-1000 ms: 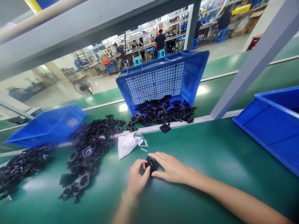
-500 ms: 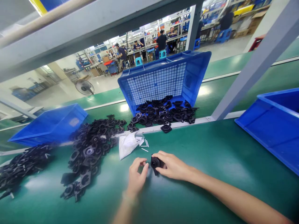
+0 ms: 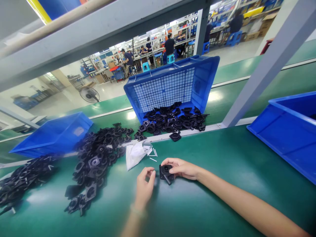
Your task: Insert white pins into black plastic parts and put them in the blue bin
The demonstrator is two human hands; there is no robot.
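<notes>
My right hand point(image 3: 181, 168) grips a black plastic part point(image 3: 166, 171) by its right side, just above the green table. The part has a squarish base, a round raised middle and a short arm that points down. Close by on the left, my left hand point(image 3: 145, 184) is curled, with thumb and forefinger pressed together. Whether it pinches anything small is hidden. Beyond the hands lies an open clear bag point(image 3: 135, 157) of white strips, with a few loose white strips point(image 3: 153, 153) beside its mouth.
A tipped blue crate point(image 3: 170, 70) spills black parts point(image 3: 170, 120) at the back. More black parts point(image 3: 98, 161) heap to the left, with another pile point(image 3: 24, 177) farther left. Blue bins stand at left point(image 3: 54, 133) and right point(image 3: 283, 131). A grey post point(image 3: 259, 72) rises at right.
My right hand has turned the black part, so its round face now shows more fully and its arm points down to the right. My left thumb and forefinger have come closer together.
</notes>
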